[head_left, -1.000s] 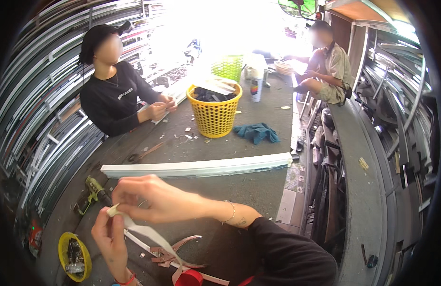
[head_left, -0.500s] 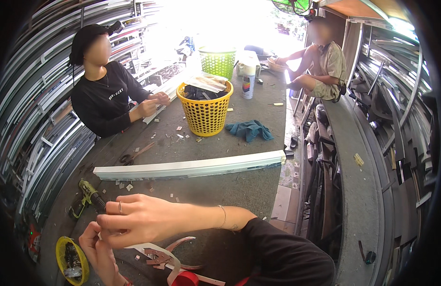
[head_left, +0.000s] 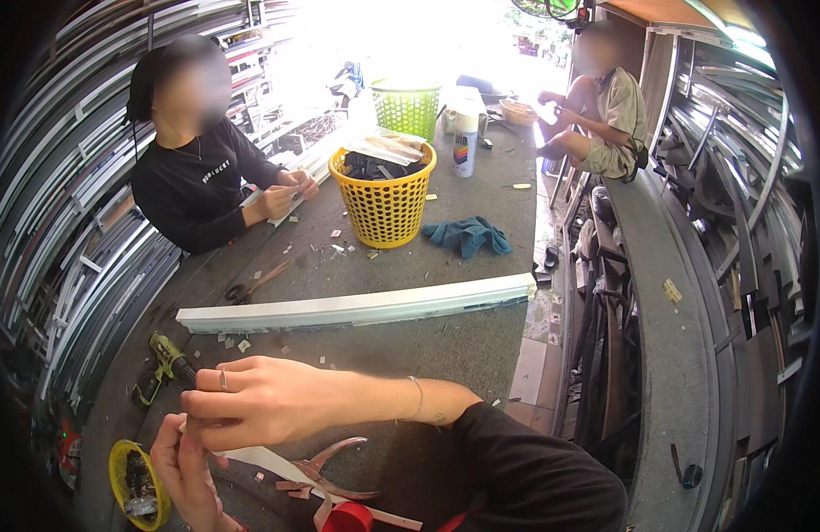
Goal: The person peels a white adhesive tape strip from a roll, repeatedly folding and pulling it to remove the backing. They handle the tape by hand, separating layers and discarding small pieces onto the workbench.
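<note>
Hard daylight pours in from the open far end, blowing the top centre out to pure white glare above the green basket (head_left: 407, 108). The grey table (head_left: 481, 346) is evenly lit with soft shadows. Shelving bends sharply toward the dark round rim, and the near hands are slightly soft.

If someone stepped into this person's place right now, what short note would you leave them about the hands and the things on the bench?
Left hand: low at the bench edge, gripping one end of a white strip.
Right hand: crossed over above it, fingers closed on the same strip.
Nearby: pliers-like tool with brown handles and a red tape roll just below the strip; small yellow tub to the left; green cordless drill beyond it.
Long white profile lies across the bench, small offcuts scattered around it.
Done and left: cannot be judged; the strip is in both hands.
</note>
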Demonstrator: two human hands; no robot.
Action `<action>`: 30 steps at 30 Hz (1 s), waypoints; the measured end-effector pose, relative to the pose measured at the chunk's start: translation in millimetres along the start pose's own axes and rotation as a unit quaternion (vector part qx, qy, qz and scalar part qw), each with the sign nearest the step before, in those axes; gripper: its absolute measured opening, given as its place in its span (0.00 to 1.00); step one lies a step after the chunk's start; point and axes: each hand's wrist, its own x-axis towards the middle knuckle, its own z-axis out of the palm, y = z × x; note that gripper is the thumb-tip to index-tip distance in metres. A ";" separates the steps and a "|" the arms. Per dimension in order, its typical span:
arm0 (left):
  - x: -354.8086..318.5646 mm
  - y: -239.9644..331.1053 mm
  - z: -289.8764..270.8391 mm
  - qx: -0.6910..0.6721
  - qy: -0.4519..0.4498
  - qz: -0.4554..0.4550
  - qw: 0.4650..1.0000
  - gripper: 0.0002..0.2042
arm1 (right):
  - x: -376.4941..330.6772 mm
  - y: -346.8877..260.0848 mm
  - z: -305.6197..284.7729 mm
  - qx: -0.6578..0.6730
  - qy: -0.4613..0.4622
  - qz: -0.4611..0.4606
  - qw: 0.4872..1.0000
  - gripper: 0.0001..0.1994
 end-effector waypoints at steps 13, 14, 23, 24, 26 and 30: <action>11.9 18.2 23.5 0.069 -0.067 0.067 0.993 0.03 | -1.9 36.8 -9.2 0.194 0.003 0.216 0.957 0.10; 11.8 20.6 25.5 0.076 -0.059 0.078 0.992 0.03 | -1.9 30.0 -12.5 0.323 0.052 0.363 0.873 0.12; 13.4 24.2 30.0 0.126 -0.095 0.076 0.984 0.08 | 7.5 12.7 -13.6 0.169 -0.066 0.278 0.943 0.12; 13.5 24.8 29.7 0.130 -0.101 0.073 0.984 0.09 | 7.0 9.7 -11.1 0.166 -0.082 0.271 0.945 0.12; 13.1 25.9 29.0 0.154 -0.106 0.058 0.981 0.09 | 6.0 7.3 -7.7 0.161 -0.088 0.293 0.938 0.11; 15.3 21.7 27.1 0.213 -0.141 0.076 0.964 0.12 | 2.5 13.1 -5.2 0.155 -0.093 0.312 0.933 0.08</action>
